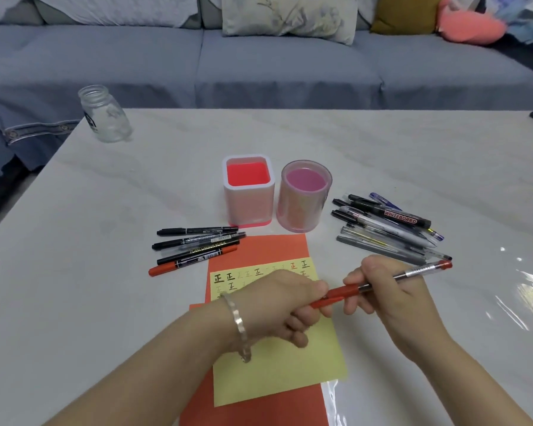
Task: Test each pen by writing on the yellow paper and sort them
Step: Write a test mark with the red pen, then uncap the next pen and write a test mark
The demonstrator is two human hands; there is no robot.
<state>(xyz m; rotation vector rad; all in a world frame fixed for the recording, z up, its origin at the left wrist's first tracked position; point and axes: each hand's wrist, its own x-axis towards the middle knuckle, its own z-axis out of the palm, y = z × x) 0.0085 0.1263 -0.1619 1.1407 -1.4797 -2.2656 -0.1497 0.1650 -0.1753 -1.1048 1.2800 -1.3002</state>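
Pen [419, 272] | axis lower-left to upper-right | left hand [277, 305] grips cap [342, 293], right hand [391, 298] barrel [382, 282]

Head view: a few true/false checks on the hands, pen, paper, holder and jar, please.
1. Left hand and right hand both grip the red pen. True.
2. The red pen is writing on the yellow paper. False: it is held sideways between the hands, above the paper.
3. Pens stand in the square holder. False: none show inside it.
4. The yellow paper lies on a red sheet. True.
5. The jar lies on its side. False: it stands upright.
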